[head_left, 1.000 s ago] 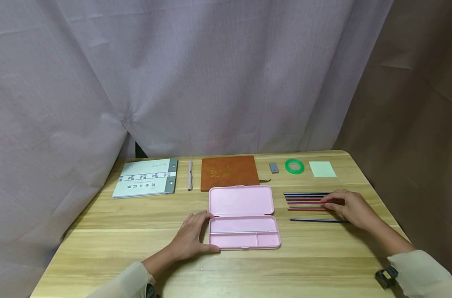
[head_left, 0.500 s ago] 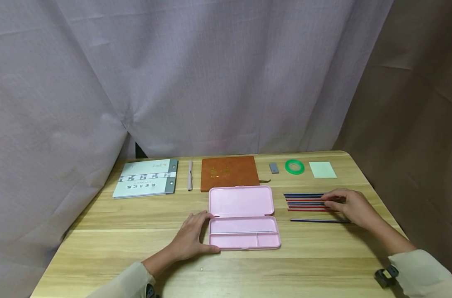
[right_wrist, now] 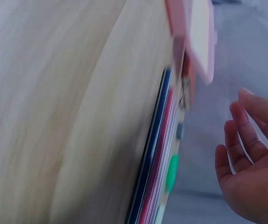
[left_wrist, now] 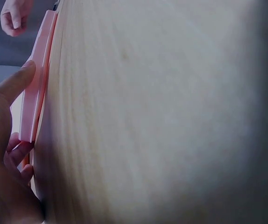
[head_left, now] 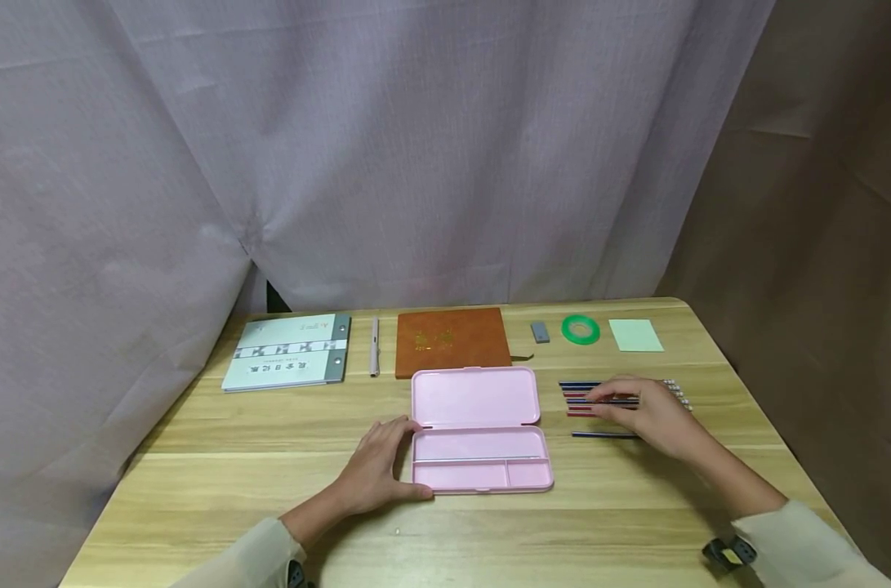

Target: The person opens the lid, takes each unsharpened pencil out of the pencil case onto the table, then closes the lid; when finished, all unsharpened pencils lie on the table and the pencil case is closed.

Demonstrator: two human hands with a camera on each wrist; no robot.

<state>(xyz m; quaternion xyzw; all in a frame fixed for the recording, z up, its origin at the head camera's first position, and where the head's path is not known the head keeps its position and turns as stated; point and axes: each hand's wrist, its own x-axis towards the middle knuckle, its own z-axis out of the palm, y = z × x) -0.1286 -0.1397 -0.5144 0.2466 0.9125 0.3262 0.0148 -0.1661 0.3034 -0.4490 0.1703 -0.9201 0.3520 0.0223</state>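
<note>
An open pink pencil case (head_left: 475,397) lies on the table with bare compartments. My left hand (head_left: 375,469) grips its left end, thumb at the front edge and fingers at the back; the left wrist view shows the thumb (left_wrist: 19,81) against the pink side wall (left_wrist: 38,88). To the right of the case lies a row of blue and red pencils (head_left: 574,395), and one dark pencil (head_left: 599,434) apart in front of them. Over the row hovers my right hand (head_left: 654,418), partly covering it. In the right wrist view its fingers (right_wrist: 236,144) are loosely bent around nothing.
Along the back lie a white-and-grey notebook (head_left: 287,355), a pale pen (head_left: 375,347), a brown notebook (head_left: 452,339), a grey eraser (head_left: 539,331), a roll of green tape (head_left: 567,329) and a pale green sticky-note pad (head_left: 636,335). A grey curtain (head_left: 445,163) hangs behind the table.
My right hand first stays at the pencils, which come to lie closer together, then moves left above them, uncovering their right ends. The left hand and pencil case stay put.
</note>
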